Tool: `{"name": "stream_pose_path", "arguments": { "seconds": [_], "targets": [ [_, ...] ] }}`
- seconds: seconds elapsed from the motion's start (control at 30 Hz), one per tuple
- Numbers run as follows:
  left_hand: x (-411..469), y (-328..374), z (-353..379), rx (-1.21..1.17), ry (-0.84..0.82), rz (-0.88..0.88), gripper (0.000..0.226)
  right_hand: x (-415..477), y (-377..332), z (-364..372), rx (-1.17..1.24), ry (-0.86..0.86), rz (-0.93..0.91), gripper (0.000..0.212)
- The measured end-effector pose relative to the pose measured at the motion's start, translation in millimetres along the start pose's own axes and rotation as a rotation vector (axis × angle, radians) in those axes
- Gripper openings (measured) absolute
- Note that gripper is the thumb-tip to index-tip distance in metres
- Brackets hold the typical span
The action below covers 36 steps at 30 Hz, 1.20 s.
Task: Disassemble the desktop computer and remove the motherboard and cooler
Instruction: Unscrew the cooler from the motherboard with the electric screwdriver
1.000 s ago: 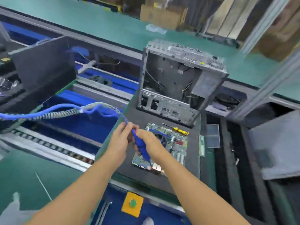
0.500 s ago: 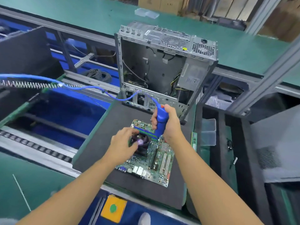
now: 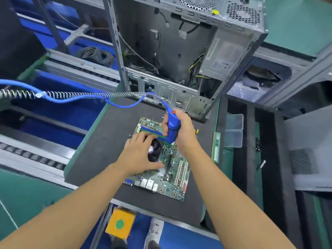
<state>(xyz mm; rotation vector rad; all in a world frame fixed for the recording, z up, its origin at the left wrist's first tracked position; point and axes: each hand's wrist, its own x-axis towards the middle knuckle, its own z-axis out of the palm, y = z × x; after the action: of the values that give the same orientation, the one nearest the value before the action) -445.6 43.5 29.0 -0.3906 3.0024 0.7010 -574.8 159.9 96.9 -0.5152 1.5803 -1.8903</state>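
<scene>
Right hand (image 3: 184,134) grips blue driver (image 3: 173,129); left hand (image 3: 137,156) seemingly touches round cooler (image 3: 154,152).

A black foam mat (image 3: 100,150) covers the bench under the left hand (image 3: 138,155) and right hand (image 3: 185,132). Left of the left hand, grey conveyor rails (image 3: 45,157) cross a blue bed (image 3: 59,114). Right of the right hand stand black foam dividers (image 3: 251,168). Beyond both, a grey aluminium post (image 3: 296,76) slants before a green surface (image 3: 296,24).

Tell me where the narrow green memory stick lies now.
In the head view the narrow green memory stick lies right of the green motherboard, beside the clear plastic tray.
</scene>
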Motion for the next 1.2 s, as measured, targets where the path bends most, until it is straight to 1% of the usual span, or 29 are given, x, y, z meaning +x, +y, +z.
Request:
{"name": "stream_pose_path", "arguments": {
  "seconds": [0.1,0.13,0.27,0.4,0.5,0.67,0.8,1.07,1.2],
  "targets": [
    [-2,0,2,-0.017,0.01,0.002,0.099,-1,0,-3,0.023,-0.051,0.047,0.047],
    [-3,0,2,-0.024,0.014,0.0,0.098,-2,0,-4,0.015,-0.069,0.062,0.047],
    [-3,0,2,-0.014,0.025,-0.005,0.095,-5,-3,-4,-0.063,-0.136,0.122,0.033],
    [-3,1,0,-0.016,0.006,-0.009,0.096,-9,-6,-6,-0.094,-0.166,0.139,0.037],
    [-3,0,0,-0.002,-0.007,-0.006,0.099,-13,-3,-8,-0.036,-0.174,0.093,0.038],
    [-4,0,3,0.128,0.042,0.016,0.102,-11,7,-13,0.024,-0.063,0.019,0.035],
    [-4,1,4,0.188,0.056,0.036,0.099,-6,10,-13,0.082,-0.053,-0.036,0.034],
    [-2,5,4,0.208,0.073,0.001,0.092,-4,17,-11,-0.002,-0.098,-0.036,0.036],
    [-2,5,5,0.208,0.08,0.0,0.092,-7,16,-11,-0.048,-0.135,-0.043,0.034]
  ]
}}
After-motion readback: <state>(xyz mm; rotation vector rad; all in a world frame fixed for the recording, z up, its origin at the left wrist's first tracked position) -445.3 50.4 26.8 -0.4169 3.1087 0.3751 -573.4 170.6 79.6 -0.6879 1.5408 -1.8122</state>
